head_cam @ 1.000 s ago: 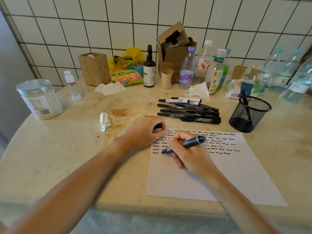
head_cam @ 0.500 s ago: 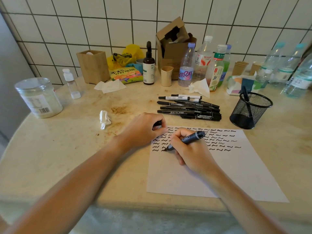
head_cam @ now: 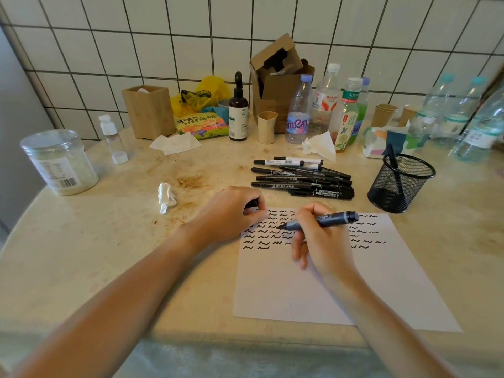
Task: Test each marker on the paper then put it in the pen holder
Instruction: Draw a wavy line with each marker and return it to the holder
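While the right hand (head_cam: 320, 238) pinches an uncapped marker (head_cam: 321, 221) mid-barrel, tip at the paper (head_cam: 313, 290), the left hand (head_cam: 231, 214) curls round a small dark piece, probably its cap.
Light, stiff and smooth, it likely handles best by the barrel; the mesh pen holder (head_cam: 401, 184) stands far right, beyond the spare markers (head_cam: 302, 178), one reading "TWIN MARKER"; a bottle (head_cam: 298, 110) behind shows "anten".

The paper (head_cam: 313, 290) is white, marked with rows of black squiggles. The marker (head_cam: 324, 221) is dark grey; the marker pile (head_cam: 302, 178) is black, two with white barrels. The pen holder (head_cam: 401, 184) is black mesh. The table (head_cam: 81, 255) is cream, stained brown.
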